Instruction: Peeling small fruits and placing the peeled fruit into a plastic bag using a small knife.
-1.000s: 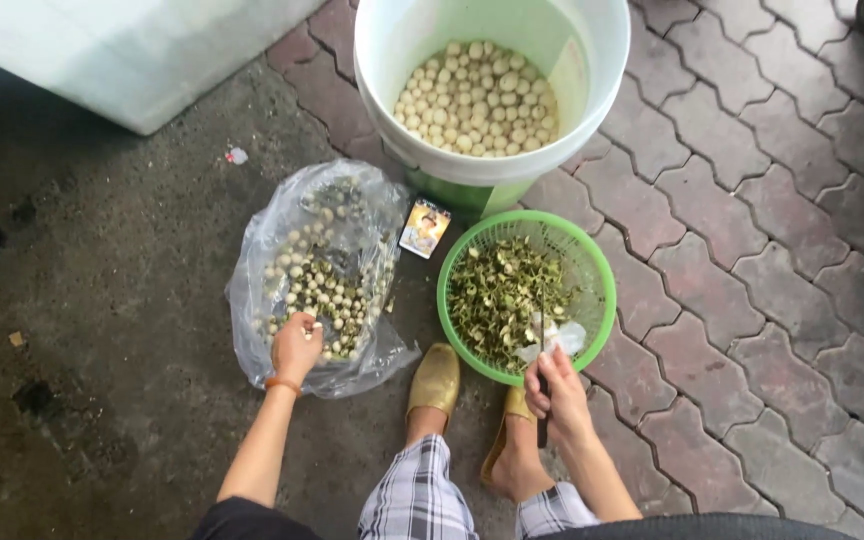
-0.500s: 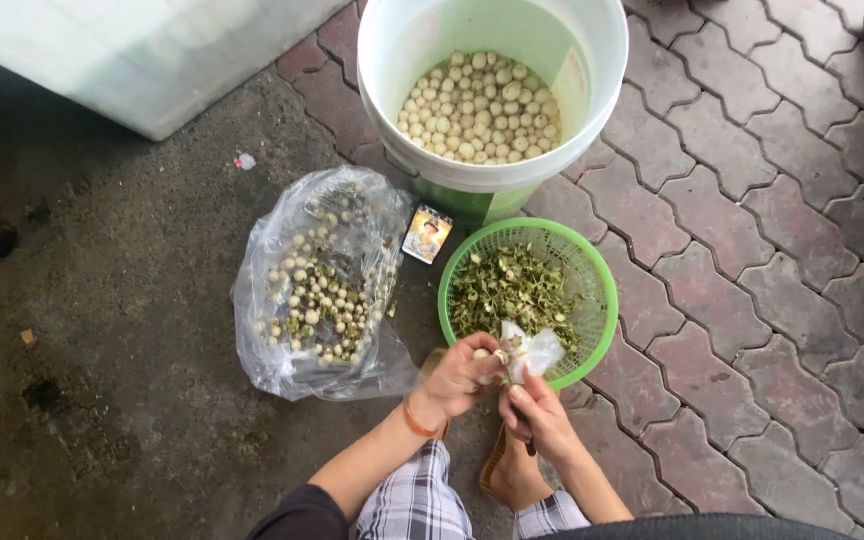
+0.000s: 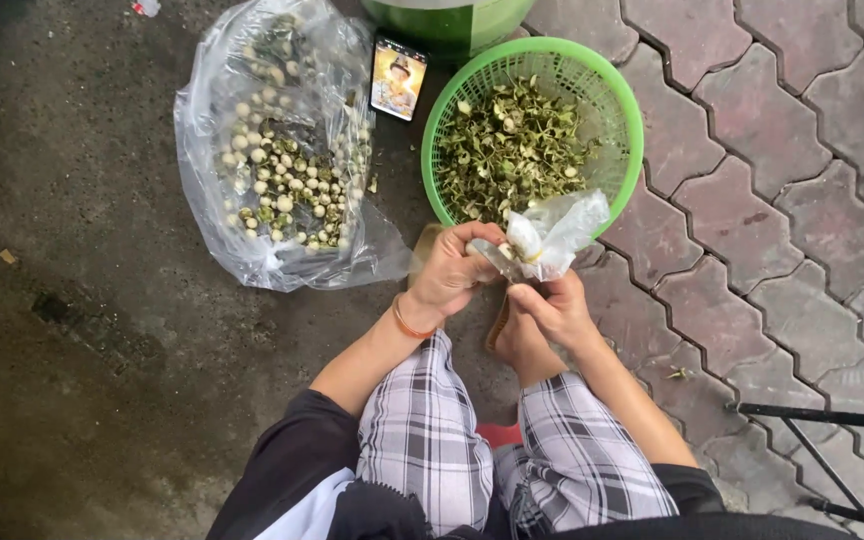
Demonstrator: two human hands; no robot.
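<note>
Item: small pale seed (image 3: pixel 525 238), pinched between your two hands just at near rim of green basket (image 3: pixel 630 150).
Left hand (image 3: pixel 449 272): fingers curled, clamped on seed.
Right hand (image 3: pixel 555 310): fingers closed on seed's underside; wrinkled clear plastic (image 3: pixel 562 225) over fingertips.
Handling advice: keep pinch firm, peel over basket so green husks (image 3: pixel 512 150) drop inside.
Stock: clear bag of seeds (image 3: pixel 287 180), left, well apart.

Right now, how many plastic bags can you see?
2. A big clear bag of small round pods lies open on the ground beside the green basket; a small clear bag is held between both hands. Others may lie outside the picture.
</note>
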